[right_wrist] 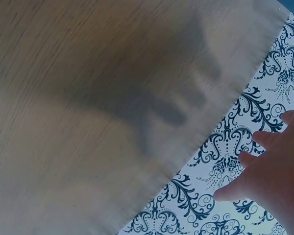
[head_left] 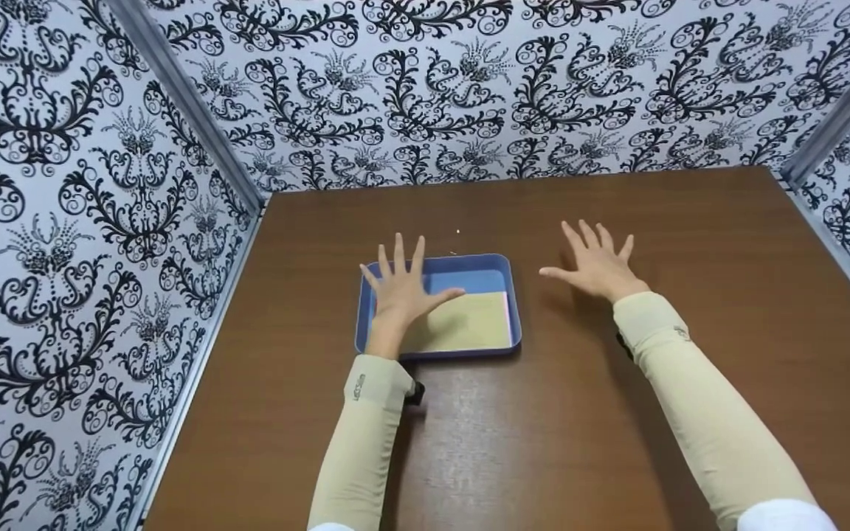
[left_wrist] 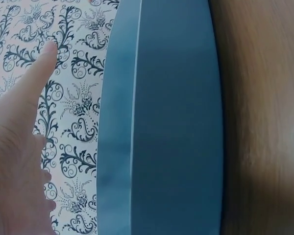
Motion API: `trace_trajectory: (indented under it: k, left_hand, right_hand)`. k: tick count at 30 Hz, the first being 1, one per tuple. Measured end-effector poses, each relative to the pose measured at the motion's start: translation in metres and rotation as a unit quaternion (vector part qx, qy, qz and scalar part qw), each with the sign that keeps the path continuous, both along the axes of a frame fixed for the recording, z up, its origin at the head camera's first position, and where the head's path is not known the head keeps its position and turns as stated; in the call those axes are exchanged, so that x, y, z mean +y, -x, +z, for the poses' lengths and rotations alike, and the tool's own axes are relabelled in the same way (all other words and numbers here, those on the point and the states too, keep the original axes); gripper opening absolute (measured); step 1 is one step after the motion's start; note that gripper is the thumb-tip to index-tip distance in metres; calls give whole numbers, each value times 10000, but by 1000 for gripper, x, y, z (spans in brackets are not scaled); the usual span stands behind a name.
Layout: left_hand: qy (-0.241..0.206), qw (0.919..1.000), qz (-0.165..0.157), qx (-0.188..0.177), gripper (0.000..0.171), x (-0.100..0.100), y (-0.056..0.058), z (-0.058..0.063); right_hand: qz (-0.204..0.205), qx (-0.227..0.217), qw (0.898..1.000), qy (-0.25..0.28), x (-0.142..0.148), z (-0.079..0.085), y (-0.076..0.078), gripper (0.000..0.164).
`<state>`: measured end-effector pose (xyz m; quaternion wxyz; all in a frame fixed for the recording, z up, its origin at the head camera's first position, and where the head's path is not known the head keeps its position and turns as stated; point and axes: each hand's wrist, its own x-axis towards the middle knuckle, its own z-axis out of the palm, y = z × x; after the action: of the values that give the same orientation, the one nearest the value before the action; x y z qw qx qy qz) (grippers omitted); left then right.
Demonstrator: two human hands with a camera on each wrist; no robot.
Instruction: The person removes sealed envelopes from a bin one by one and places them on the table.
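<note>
In the head view a blue tray (head_left: 465,282) lies on the brown table, with a yellow sheet or pad (head_left: 473,324) inside it that has a pink strip along its right edge. My left hand (head_left: 401,296) is spread over the tray's left part, fingers straight and apart, holding nothing. It hides some of the yellow piece and the tray's left side. To the right of the tray, my right hand (head_left: 598,267) hovers above the table with fingers spread and nothing held. The tray's blue outer wall (left_wrist: 179,117) fills the middle of the left wrist view.
The brown table (head_left: 727,310) runs back to walls covered in black-and-white scroll paper (head_left: 454,88). Grey metal posts (head_left: 189,103) stand at the corners. A few tiny white specks lie on the table behind the tray.
</note>
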<state>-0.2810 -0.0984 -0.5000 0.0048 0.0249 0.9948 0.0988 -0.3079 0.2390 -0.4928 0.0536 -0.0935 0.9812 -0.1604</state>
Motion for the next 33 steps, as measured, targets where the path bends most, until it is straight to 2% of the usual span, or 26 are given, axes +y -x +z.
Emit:
trace_trajectory:
  k: [5,17,27,33]
  left_hand:
    - [-116,9999,50,36,121,-8,-4,-1]
    - [-478,9985,256,12,119,-26,-13,0]
    - [-703,9972,255,52,117,-40,-24,-1]
    - [-760,9964,312,229,116,-47,-27,-4]
  right_hand:
    - [10,-26,10000,10,1,-1,0,111]
    - [41,-35,9999,86,1,-1,-1,107]
    - [47,-64,9999,125,-1,-5,-2,108]
    - [17,-52,9999,91,-2,-5,-1,106]
